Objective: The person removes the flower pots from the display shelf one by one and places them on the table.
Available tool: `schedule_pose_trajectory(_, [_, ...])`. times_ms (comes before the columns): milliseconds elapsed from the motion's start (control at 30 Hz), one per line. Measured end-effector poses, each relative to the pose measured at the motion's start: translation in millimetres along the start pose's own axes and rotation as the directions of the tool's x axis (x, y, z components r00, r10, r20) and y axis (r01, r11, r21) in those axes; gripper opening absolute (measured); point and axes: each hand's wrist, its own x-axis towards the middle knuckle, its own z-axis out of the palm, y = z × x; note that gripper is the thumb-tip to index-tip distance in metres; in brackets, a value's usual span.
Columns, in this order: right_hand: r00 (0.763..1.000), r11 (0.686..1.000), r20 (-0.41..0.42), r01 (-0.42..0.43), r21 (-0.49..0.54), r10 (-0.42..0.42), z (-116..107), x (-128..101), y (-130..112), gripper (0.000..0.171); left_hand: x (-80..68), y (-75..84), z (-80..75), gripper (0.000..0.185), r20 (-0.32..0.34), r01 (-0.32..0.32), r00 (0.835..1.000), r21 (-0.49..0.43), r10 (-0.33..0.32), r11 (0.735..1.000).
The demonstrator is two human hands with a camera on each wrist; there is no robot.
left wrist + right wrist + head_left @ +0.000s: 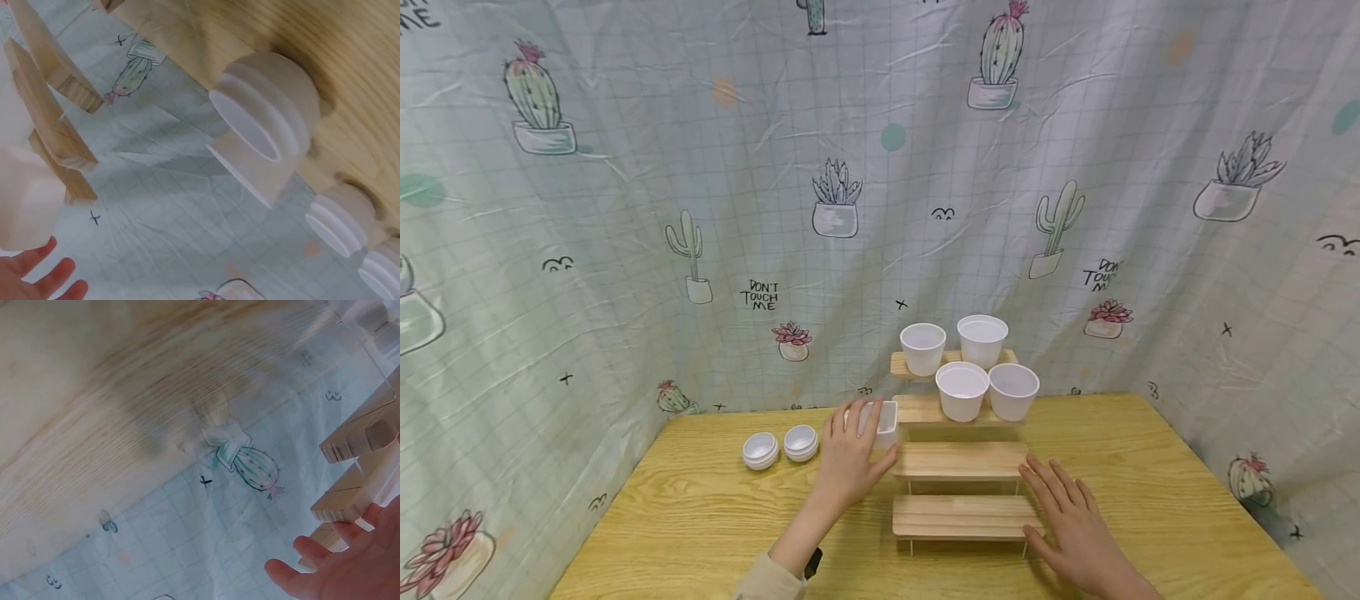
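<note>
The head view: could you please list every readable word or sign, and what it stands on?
"DON'T TOUCH ME": curtain, left of centre.
"DON… TOU… M…": curtain, right; the rest is lost in a fold.
"ME": curtain's top-left corner; lettering above is cut off.
"X": several small marks, curtain.
White cups: no lettering visible.

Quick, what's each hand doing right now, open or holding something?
Left hand: holding a white square pot.
Right hand: open, at the tiered wooden stand.
</note>
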Motion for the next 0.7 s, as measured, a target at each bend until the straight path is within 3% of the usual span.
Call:
schedule_pose_trajectory(400, [1.0, 1.0, 0.002, -0.003, -0.005, 0.003, 3.3, -1.0, 0.4, 0.077, -29.6, -30.5, -5.8, 0.065, -0.004, -0.023, 1.0, 0.037, 0.023, 0.999])
schedule_pose_trajectory(700, [1.0, 1.0, -0.008, -0.004, -0.012, 0.004, 3.9, -1.1, 1.8, 0.078, -38.3, -45.1, -13.5, 0.064, 0.02, -0.006, 1.0, 0.021, 0.005, 1.0])
